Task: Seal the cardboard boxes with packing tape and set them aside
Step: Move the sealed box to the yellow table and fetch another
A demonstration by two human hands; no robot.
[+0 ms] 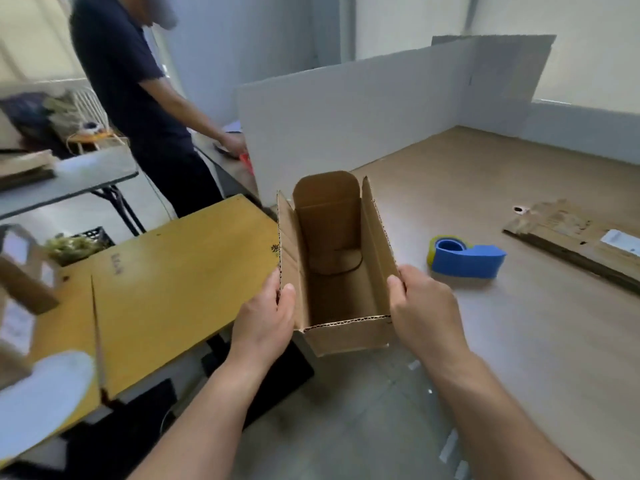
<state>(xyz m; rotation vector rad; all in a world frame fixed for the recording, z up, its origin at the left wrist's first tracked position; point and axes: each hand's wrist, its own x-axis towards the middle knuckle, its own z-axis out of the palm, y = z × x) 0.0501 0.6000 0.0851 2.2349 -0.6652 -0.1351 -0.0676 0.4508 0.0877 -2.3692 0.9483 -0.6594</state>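
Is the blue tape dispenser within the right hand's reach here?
Probably yes: the tape dispenser lies just beyond the right hand, nothing between them, though its grip on the box must release first.

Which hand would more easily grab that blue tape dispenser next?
Probably the right hand. The blue tape dispenser lies on the table just beyond it, right of the box; the left hand grips the box's opposite wall.

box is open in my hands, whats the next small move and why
Probably fold the top shut first. The box stands open, its side flaps and far flap upright, and the left hand and right hand each pinch a side flap. The tape dispenser lies untouched to the right, so taping comes after.
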